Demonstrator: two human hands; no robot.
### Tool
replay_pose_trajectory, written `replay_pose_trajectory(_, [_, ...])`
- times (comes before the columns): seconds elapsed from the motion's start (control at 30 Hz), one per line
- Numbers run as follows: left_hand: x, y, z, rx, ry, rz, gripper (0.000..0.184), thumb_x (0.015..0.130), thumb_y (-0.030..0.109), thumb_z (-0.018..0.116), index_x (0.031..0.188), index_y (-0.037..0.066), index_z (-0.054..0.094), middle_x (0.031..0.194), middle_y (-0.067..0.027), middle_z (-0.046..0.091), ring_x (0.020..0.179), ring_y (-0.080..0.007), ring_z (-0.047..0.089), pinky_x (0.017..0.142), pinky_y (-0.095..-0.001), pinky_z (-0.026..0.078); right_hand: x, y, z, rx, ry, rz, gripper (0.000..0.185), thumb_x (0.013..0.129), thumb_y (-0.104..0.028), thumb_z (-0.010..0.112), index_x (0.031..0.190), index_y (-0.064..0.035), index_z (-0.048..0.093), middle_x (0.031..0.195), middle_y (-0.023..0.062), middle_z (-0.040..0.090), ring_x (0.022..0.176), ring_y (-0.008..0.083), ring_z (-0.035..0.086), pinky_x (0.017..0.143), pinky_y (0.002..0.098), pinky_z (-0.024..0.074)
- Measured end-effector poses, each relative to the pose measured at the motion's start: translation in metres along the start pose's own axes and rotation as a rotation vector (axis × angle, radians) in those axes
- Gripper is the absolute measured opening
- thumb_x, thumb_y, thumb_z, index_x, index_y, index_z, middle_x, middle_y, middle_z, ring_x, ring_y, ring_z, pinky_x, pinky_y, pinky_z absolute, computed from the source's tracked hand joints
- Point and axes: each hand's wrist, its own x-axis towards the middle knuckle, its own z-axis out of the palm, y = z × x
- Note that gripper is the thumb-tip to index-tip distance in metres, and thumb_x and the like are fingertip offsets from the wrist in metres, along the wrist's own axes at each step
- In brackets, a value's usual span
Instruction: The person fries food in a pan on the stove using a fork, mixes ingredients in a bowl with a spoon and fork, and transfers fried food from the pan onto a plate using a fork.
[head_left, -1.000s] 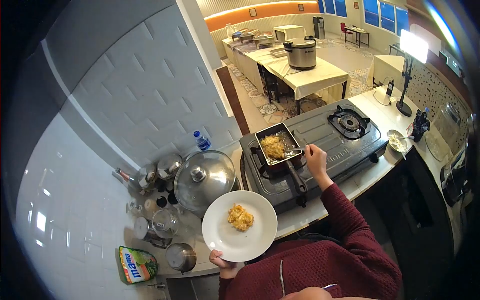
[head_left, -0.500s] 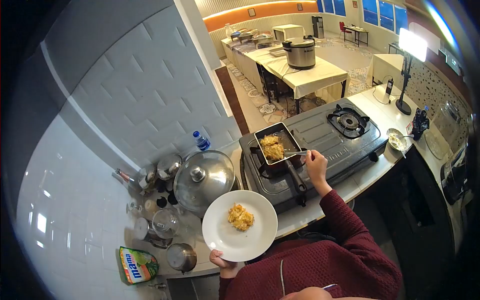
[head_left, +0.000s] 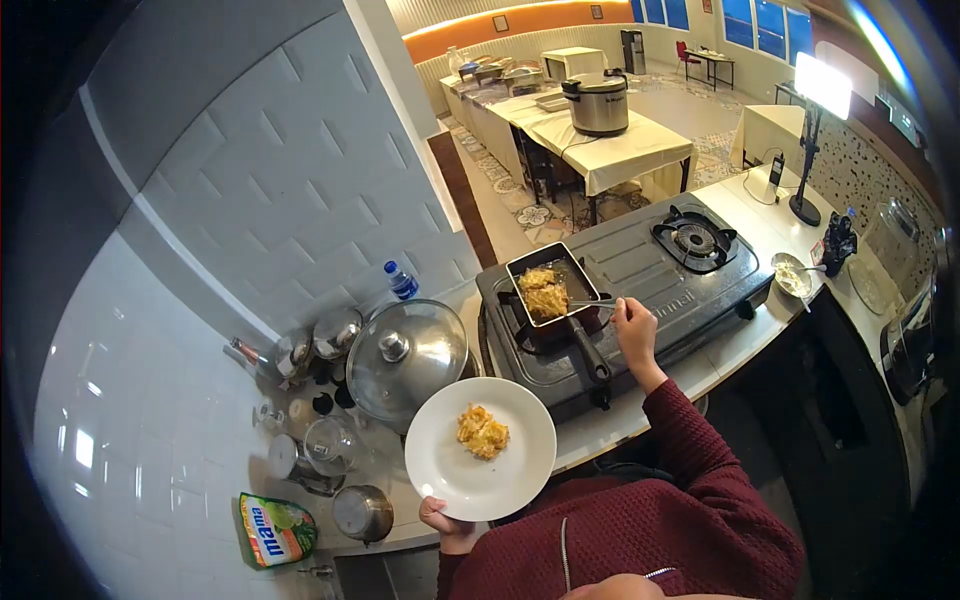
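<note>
My left hand grips the lower rim of a white plate, thumb on top, holding it in front of my body. A golden-brown fritter lies near the plate's middle. In my right hand is the handle of a slim metal utensil; its tip reaches to the fritters, so its kind is not clear. Browned fritters sit in oil in a small square frying pan, on the left burner of the gas stove. The pan's black handle points toward me.
A large pot with a glass lid stands left of the stove, near a water bottle. Glassware, a metal pot and a green pouch are farther left. A bowl and lamp stand are at right.
The view has shifted very slightly. My right hand and the utensil have barely moved against the pan, and the plate stays in my left hand with its fritter.
</note>
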Motion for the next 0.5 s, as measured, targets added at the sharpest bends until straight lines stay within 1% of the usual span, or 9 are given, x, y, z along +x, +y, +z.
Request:
replay_pose_trajectory(0.2, [-0.002,0.0,0.008,0.019,0.005,0.022,0.081,0.05,0.016,0.043,0.128,-0.003,0.033,0.121,-0.0199,0.045,0.112,-0.0382,0.045,0.097,-0.0453,0.039,-0.004,-0.017,-0.002,-0.071,-0.001,-0.23,0.025,0.085,-0.014,0.053,0.067,0.0013,0.051,0.058,0.0171,0.05,0.052,0.0321,0.05,0.049,0.0382,0.0375])
replay_pose_trajectory(0.4, [-0.001,0.0,0.007,0.004,-0.002,0.012,0.08,0.05,0.017,0.043,0.128,-0.003,0.034,0.121,-0.0198,0.045,0.112,-0.0377,0.045,0.097,-0.0447,0.039,-0.008,-0.03,-0.003,-0.077,0.019,-0.327,0.021,0.084,-0.011,0.053,0.066,0.0007,0.049,0.06,0.0161,0.049,0.055,0.0318,0.05,0.051,0.0395,0.0375])
replay_pose_trajectory(0.5, [-0.001,0.001,0.008,0.003,-0.013,0.003,0.08,0.05,0.017,0.043,0.127,-0.003,0.034,0.121,-0.0196,0.046,0.112,-0.0378,0.045,0.097,-0.0441,0.038,-0.008,-0.031,-0.005,-0.121,-0.003,-0.314,0.021,0.084,-0.011,0.053,0.067,0.001,0.049,0.06,0.0158,0.049,0.056,0.0315,0.05,0.051,0.039,0.038])
